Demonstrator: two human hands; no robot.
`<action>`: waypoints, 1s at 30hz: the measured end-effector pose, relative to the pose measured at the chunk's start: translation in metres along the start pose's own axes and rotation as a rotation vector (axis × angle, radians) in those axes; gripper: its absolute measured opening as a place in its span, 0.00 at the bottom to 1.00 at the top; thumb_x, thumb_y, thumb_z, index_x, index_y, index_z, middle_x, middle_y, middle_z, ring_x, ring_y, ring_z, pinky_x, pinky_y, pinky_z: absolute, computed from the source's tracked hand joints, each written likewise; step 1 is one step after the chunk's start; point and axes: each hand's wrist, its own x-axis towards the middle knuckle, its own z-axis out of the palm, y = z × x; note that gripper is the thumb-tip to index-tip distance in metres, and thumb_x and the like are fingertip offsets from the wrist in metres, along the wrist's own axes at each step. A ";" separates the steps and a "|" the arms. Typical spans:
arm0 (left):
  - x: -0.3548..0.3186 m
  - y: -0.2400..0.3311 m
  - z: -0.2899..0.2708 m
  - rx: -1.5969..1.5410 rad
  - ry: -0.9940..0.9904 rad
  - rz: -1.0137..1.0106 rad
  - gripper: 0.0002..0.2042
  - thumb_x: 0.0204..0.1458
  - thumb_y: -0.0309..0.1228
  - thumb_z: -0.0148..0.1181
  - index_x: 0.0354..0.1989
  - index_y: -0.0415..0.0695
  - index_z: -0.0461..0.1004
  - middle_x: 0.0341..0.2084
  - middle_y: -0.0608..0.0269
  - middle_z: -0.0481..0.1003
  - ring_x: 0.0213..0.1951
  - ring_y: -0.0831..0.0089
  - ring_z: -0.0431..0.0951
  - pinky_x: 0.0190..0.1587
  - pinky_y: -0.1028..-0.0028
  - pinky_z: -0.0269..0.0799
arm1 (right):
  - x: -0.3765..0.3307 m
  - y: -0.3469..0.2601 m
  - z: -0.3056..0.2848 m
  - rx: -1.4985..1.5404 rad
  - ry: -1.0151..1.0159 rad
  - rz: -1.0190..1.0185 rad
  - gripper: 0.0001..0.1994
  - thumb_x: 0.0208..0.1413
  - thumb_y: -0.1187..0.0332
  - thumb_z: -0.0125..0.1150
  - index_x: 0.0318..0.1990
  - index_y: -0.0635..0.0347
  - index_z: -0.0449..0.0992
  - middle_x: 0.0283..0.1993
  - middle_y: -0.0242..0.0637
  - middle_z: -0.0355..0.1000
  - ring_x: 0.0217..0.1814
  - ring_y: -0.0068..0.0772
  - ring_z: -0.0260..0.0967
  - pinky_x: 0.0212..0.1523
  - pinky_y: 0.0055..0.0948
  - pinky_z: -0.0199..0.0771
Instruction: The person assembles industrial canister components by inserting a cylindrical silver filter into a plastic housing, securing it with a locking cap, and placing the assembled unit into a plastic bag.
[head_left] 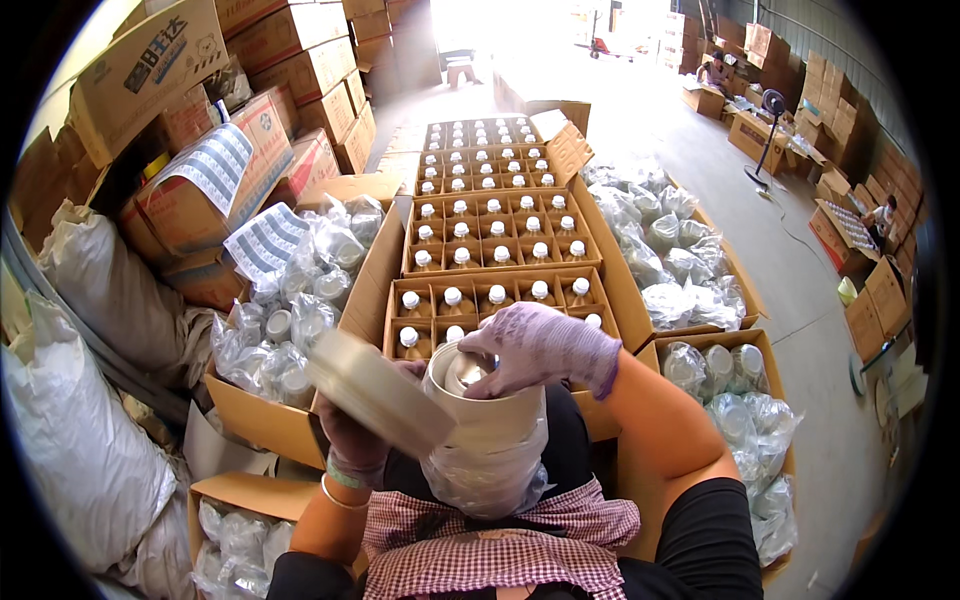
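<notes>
My left hand (352, 440), in a glove, grips a wide white round lid (380, 392) that is tilted on edge and slightly blurred. A white plastic tub (485, 425) stands upright at my lap, its lower part wrapped in a clear plastic bag (490, 480). My right hand (545, 350), in a pale purple knit glove, bends over the tub's mouth with its fingers curled inside the rim. A small round white piece (465, 372) shows between them; I cannot tell what it is. Just beyond, white-capped bottles (453, 298) stand in a divided carton (500, 268).
Cartons of bagged clear-and-white containers flank me, left (285, 340) and right (690, 270). White sacks (90, 430) lean at far left, below stacked boxes (300, 60). A standing fan (770, 130) and two people (880, 222) among cartons are farther off at right.
</notes>
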 end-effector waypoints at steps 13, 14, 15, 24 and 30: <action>0.072 -0.003 0.018 0.380 0.355 0.150 0.40 0.67 0.68 0.34 0.71 0.44 0.64 0.62 0.60 0.72 0.63 0.70 0.72 0.66 0.66 0.67 | 0.002 -0.001 0.020 0.228 0.014 -0.131 0.34 0.52 0.45 0.68 0.66 0.47 0.75 0.50 0.43 0.83 0.49 0.46 0.81 0.56 0.40 0.79; 0.073 -0.007 0.018 0.376 0.367 0.148 0.39 0.68 0.67 0.36 0.70 0.44 0.64 0.61 0.60 0.72 0.62 0.70 0.72 0.66 0.67 0.68 | 0.004 -0.004 0.025 0.158 0.062 -0.107 0.34 0.52 0.43 0.66 0.66 0.47 0.75 0.49 0.44 0.83 0.50 0.48 0.81 0.57 0.41 0.79; 0.075 -0.009 0.017 0.377 0.378 0.149 0.39 0.68 0.66 0.37 0.70 0.44 0.64 0.61 0.61 0.73 0.62 0.71 0.73 0.65 0.67 0.69 | 0.008 -0.006 0.029 0.103 0.077 -0.040 0.33 0.55 0.39 0.62 0.62 0.49 0.78 0.48 0.47 0.82 0.50 0.52 0.80 0.57 0.45 0.78; 0.069 -0.008 0.007 0.354 0.371 0.148 0.36 0.69 0.63 0.40 0.66 0.41 0.67 0.61 0.59 0.73 0.61 0.68 0.74 0.67 0.66 0.69 | 0.030 -0.002 0.036 0.070 -0.036 0.085 0.28 0.51 0.43 0.66 0.54 0.50 0.85 0.49 0.43 0.83 0.51 0.45 0.81 0.56 0.40 0.79; 0.060 -0.006 0.003 0.345 0.335 0.140 0.33 0.70 0.60 0.44 0.65 0.40 0.68 0.59 0.58 0.74 0.60 0.67 0.75 0.65 0.64 0.70 | 0.018 0.016 0.061 0.627 0.118 -0.415 0.35 0.47 0.59 0.75 0.67 0.41 0.76 0.55 0.42 0.82 0.54 0.36 0.81 0.58 0.35 0.78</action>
